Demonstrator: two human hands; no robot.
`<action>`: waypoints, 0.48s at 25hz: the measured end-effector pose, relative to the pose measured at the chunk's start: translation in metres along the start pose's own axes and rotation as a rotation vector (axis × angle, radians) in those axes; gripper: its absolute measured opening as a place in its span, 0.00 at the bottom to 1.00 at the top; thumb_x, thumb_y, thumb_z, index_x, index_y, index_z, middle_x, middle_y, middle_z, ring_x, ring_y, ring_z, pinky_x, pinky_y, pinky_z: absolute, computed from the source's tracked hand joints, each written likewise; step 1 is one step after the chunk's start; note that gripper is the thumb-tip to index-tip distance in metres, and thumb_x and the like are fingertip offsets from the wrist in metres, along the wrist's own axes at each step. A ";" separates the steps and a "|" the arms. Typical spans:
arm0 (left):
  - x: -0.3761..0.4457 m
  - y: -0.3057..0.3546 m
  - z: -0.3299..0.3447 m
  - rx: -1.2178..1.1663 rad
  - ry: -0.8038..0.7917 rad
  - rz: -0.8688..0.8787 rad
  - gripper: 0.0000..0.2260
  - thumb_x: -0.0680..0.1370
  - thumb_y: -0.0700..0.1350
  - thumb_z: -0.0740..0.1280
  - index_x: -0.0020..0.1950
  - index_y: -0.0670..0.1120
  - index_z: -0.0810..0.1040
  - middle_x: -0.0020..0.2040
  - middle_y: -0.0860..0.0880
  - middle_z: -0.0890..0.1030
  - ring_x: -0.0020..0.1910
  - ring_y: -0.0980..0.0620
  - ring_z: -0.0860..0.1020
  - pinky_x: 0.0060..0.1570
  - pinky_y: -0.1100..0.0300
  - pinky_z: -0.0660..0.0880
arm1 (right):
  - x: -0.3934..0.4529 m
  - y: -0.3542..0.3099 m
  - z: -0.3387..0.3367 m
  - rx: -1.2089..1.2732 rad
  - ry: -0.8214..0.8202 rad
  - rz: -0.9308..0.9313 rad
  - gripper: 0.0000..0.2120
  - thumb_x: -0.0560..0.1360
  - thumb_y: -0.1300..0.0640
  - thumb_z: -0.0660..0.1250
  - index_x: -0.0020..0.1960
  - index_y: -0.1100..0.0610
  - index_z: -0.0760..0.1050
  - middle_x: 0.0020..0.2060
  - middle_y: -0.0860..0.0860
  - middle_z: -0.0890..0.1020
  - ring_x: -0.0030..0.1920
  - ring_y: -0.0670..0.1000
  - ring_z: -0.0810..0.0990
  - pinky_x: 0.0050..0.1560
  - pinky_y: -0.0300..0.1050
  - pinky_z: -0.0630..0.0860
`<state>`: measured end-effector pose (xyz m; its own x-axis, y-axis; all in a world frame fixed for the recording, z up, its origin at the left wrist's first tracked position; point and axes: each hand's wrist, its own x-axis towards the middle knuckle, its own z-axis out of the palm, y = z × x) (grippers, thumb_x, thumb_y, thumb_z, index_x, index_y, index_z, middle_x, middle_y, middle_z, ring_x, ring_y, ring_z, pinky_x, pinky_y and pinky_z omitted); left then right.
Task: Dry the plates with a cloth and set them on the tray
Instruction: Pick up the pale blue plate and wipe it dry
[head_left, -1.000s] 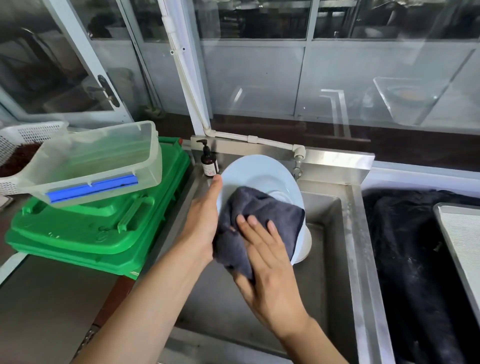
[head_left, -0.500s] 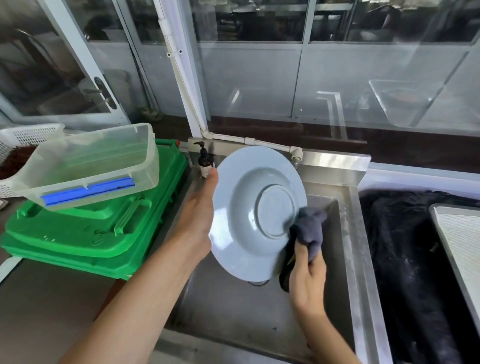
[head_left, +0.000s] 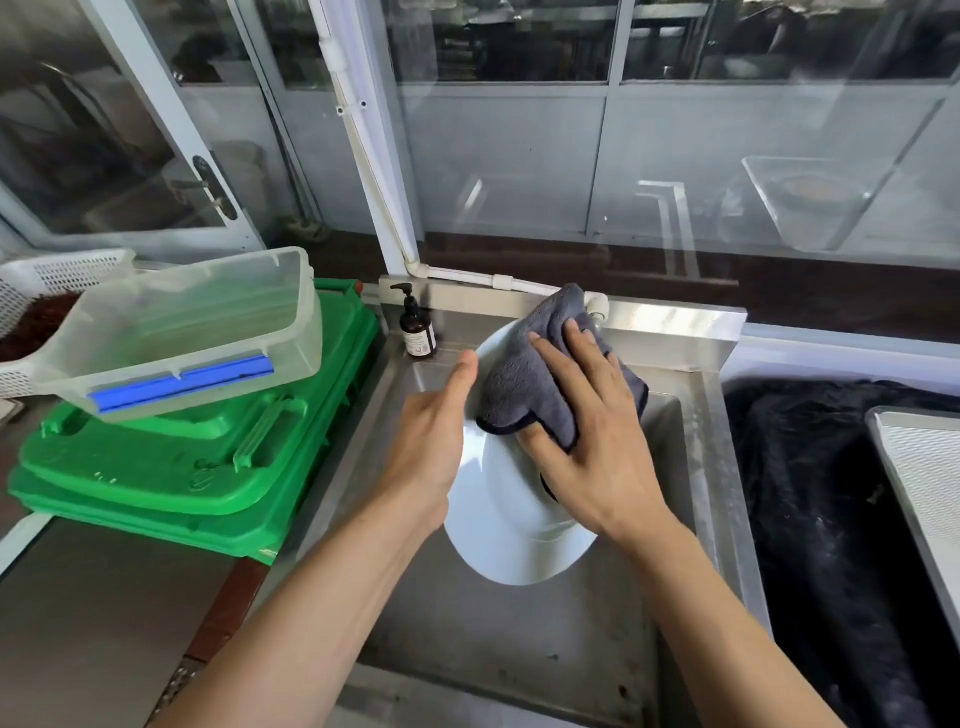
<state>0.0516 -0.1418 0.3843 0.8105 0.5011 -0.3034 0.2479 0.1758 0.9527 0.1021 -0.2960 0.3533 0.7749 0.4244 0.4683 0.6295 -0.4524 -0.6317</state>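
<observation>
One white plate (head_left: 506, 525) is held tilted over the steel sink (head_left: 519, 649), its long axis running from the near rim up and away toward the back ledge, its face turned to the right. A grey cloth (head_left: 540, 379) covers its upper half. With fingers nearly straight and spread, the right hand (head_left: 592, 441) presses the cloth flat against the plate. The left hand (head_left: 431, 441) grips the plate's left rim, thumb stretched upward along the edge. A brown pump bottle (head_left: 417, 330) stands just behind.
</observation>
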 end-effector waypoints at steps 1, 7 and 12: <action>0.004 0.001 0.000 -0.001 0.008 0.014 0.19 0.68 0.70 0.68 0.37 0.56 0.85 0.40 0.55 0.86 0.46 0.52 0.84 0.56 0.48 0.79 | -0.002 -0.002 0.002 -0.017 0.004 -0.027 0.33 0.75 0.45 0.62 0.79 0.49 0.66 0.81 0.50 0.61 0.82 0.49 0.54 0.80 0.60 0.53; 0.005 -0.001 -0.002 -0.095 0.028 -0.108 0.31 0.64 0.71 0.69 0.53 0.48 0.84 0.46 0.47 0.87 0.49 0.44 0.85 0.57 0.45 0.79 | -0.069 0.001 0.032 -0.186 -0.084 -0.415 0.29 0.80 0.42 0.60 0.78 0.53 0.68 0.79 0.55 0.65 0.81 0.57 0.60 0.77 0.66 0.59; 0.004 -0.005 0.001 -0.003 0.045 -0.019 0.18 0.66 0.71 0.67 0.39 0.59 0.86 0.39 0.53 0.87 0.44 0.51 0.85 0.57 0.49 0.80 | -0.027 -0.009 0.025 -0.112 0.030 -0.148 0.30 0.78 0.44 0.62 0.79 0.49 0.66 0.80 0.52 0.63 0.82 0.53 0.55 0.80 0.63 0.52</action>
<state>0.0542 -0.1412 0.3778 0.7810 0.5351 -0.3220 0.2613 0.1883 0.9467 0.0738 -0.2844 0.3309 0.6736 0.4699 0.5705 0.7379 -0.4719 -0.4825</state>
